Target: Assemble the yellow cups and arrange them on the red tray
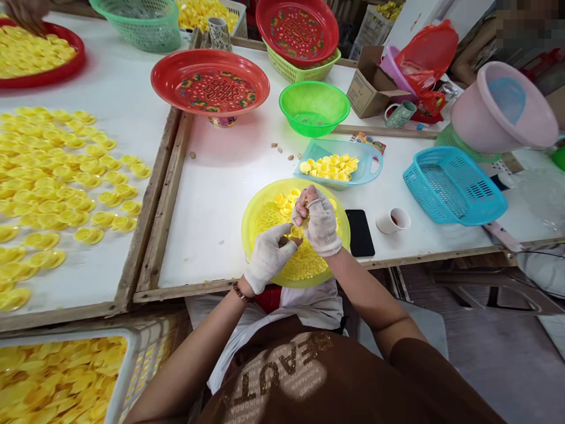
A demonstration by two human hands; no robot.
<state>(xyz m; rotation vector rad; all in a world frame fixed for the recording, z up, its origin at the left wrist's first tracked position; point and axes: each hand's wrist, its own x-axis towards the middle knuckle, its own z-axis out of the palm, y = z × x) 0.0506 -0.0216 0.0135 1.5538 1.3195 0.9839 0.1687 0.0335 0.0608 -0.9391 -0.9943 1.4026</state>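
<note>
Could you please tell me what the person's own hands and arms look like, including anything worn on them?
The left hand and right hand wear off-white, knitted, fingerless gloves. A dark brown beaded bracelet circles the left wrist; none shows on the right. The right arm has a short brown sleeve.

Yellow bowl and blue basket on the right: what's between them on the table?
Head view: a black phone by the yellow bowl, then a white cup toward the blue basket.
</note>
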